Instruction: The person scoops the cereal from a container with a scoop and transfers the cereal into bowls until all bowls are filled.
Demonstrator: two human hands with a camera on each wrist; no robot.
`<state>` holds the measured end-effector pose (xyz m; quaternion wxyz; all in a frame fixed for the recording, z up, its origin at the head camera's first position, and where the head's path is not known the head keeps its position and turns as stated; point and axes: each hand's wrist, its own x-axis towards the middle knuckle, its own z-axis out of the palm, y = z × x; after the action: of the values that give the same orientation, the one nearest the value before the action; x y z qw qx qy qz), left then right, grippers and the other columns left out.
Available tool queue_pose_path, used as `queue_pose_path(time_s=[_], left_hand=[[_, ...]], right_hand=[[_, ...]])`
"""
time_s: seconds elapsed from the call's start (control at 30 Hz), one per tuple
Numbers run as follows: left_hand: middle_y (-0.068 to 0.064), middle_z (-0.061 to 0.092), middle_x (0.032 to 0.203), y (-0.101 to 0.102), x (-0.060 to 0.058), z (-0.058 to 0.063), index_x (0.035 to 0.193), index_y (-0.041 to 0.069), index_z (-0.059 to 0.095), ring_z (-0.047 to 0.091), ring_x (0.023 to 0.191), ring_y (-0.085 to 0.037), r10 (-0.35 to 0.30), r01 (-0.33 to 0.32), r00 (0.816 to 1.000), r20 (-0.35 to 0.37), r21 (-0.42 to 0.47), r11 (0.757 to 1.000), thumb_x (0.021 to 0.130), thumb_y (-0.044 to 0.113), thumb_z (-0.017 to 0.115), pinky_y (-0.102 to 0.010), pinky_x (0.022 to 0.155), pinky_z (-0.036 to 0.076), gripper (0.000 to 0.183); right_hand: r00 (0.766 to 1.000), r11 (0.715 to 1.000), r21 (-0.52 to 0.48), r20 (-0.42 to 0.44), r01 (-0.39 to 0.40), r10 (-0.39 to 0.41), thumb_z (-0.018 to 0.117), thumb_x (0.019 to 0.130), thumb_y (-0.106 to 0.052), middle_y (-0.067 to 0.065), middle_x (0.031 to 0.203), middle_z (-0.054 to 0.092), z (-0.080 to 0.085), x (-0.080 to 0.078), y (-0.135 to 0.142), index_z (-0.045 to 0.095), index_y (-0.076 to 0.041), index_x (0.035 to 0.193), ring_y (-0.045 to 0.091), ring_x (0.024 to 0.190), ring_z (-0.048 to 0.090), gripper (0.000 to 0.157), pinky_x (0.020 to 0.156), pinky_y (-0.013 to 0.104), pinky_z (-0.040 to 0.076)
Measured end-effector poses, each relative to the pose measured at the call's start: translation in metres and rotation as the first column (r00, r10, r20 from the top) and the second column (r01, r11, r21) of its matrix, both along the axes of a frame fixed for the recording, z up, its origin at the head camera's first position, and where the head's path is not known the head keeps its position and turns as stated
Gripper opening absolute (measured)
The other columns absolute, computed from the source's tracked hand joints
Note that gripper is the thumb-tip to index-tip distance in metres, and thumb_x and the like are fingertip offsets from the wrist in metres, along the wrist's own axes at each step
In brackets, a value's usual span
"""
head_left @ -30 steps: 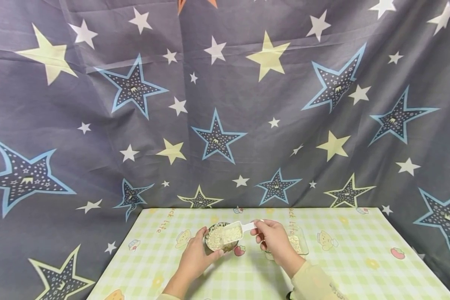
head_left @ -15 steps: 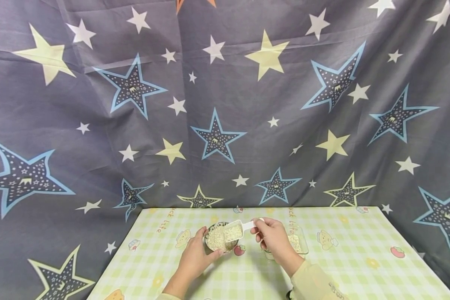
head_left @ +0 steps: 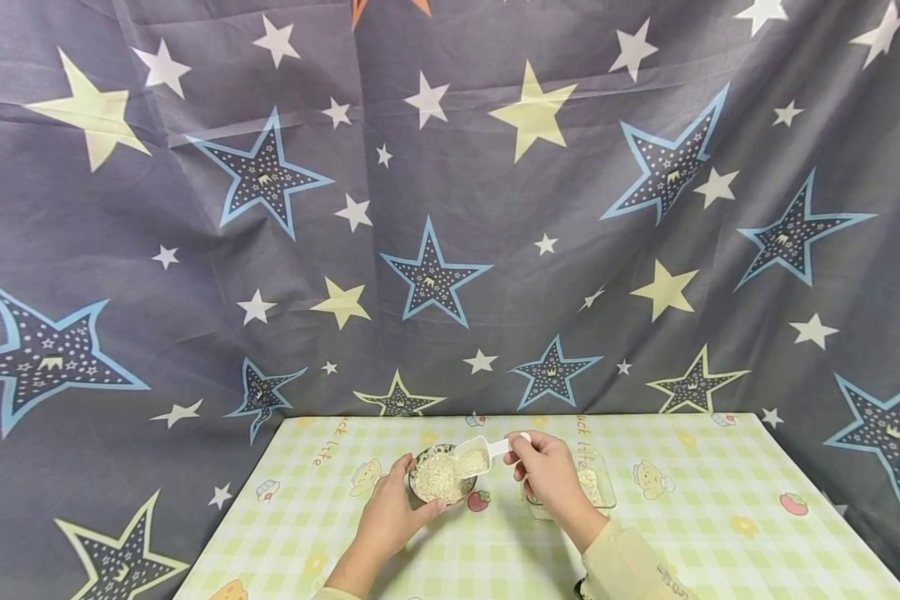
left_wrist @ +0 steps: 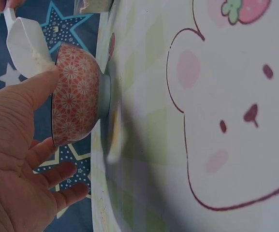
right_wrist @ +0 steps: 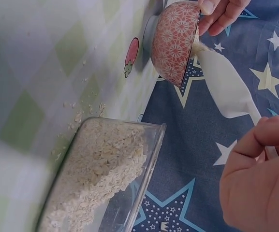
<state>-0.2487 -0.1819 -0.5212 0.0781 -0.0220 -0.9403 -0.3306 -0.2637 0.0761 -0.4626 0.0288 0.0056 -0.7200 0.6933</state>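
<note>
My left hand (head_left: 392, 514) holds a red flower-patterned bowl (left_wrist: 76, 96) at its rim, the thumb on one side and a finger on the other. Pale oat flakes (head_left: 433, 479) fill much of the bowl. In my right hand (head_left: 549, 477), thumb and fingers pinch the handle of a white scoop (right_wrist: 226, 84). Its front edge overlaps the bowl's right rim in the head view, and some oats lie in the scoop. Partly behind my right hand stands a clear box (head_left: 606, 483) of oat flakes, shown larger in the right wrist view.
Loose flakes (right_wrist: 79, 116) are scattered on the green-checked tablecloth (head_left: 720, 533) between box and bowl. A dark curtain with stars (head_left: 450, 208) hangs behind the table's far edge.
The scoop has moved slightly right and up over the bowl, and the oats in it look fewer. My left hand and the bowl have stayed in place.
</note>
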Motion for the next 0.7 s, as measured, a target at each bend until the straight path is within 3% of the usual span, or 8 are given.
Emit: queue_pose_path(time_s=[0.5,0.7], left_hand=[[-0.024,0.059,0.154,0.0012,0.0007,0.0019,0.157,0.0,0.045,0.059,0.137,-0.048,0.001,-0.001,1.0,-0.011,-0.004,1.0,0.081,0.048,0.092,-0.063,0.108,0.054,0.102],[-0.023,0.058,0.155,0.001,0.0007,0.0021,0.158,0.0,0.045,0.058,0.137,-0.048,0.004,-0.004,1.0,-0.001,0.001,1.0,0.082,0.048,0.092,-0.063,0.108,0.055,0.101]], right_hand=[[0.999,0.999,0.041,-0.034,0.015,-0.013,0.062,0.107,-0.019,0.001,0.08,0.071,-0.0065,-0.0076,-0.003,0.077,-0.003,0.111,0.011,0.059,0.056,0.022,0.041,0.019,0.038],[0.997,0.996,0.086,-0.075,-0.004,0.011,0.063,0.109,-0.023,0.005,0.086,0.073,-0.0078,-0.0062,-0.0053,0.076,-0.004,0.119,0.011,0.06,0.059,0.025,0.041,0.02,0.041]])
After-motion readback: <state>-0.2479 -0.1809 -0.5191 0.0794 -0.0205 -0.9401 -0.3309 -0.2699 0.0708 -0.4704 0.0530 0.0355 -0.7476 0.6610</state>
